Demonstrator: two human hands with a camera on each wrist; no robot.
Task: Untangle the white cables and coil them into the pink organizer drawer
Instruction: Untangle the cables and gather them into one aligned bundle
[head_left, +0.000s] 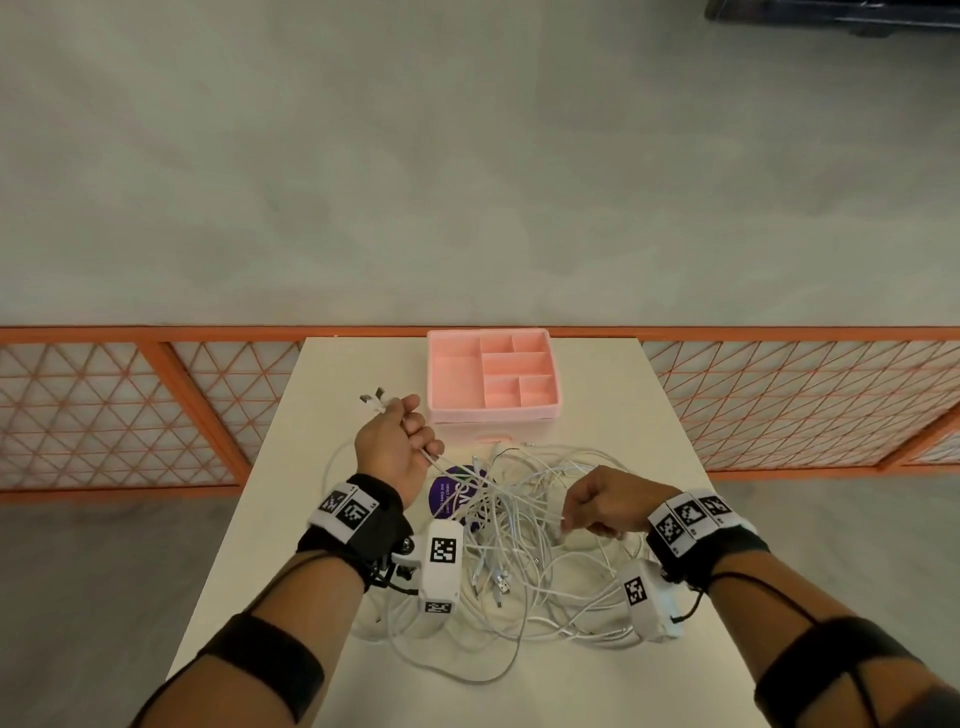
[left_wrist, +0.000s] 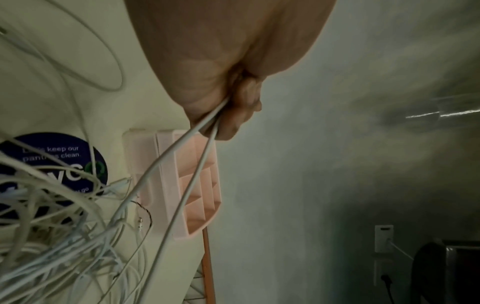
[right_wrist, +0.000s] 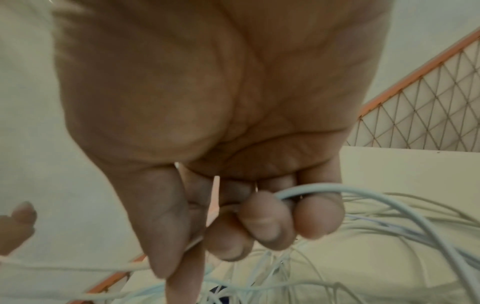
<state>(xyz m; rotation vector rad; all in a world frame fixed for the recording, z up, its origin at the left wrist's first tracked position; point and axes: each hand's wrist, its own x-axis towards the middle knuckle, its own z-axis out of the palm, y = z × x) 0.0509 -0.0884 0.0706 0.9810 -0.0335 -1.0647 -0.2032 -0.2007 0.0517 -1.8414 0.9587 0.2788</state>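
A tangle of white cables (head_left: 524, 540) lies in the middle of the white table (head_left: 639, 405). My left hand (head_left: 397, 441) is raised left of the pile and grips two cable strands (left_wrist: 182, 156), with their USB plugs (head_left: 373, 399) sticking out past the fist. My right hand (head_left: 597, 504) hovers over the right side of the pile and pinches a cable (right_wrist: 306, 189) among its curled fingers (right_wrist: 262, 222). The pink organizer drawer (head_left: 493, 374), with several empty compartments, sits at the table's far edge, just beyond my left hand.
A round dark purple sticker (head_left: 452, 493) lies on the table under the cables. An orange mesh railing (head_left: 130, 405) runs behind and beside the table. Grey floor stretches beyond. A wall socket (left_wrist: 384, 244) shows in the left wrist view.
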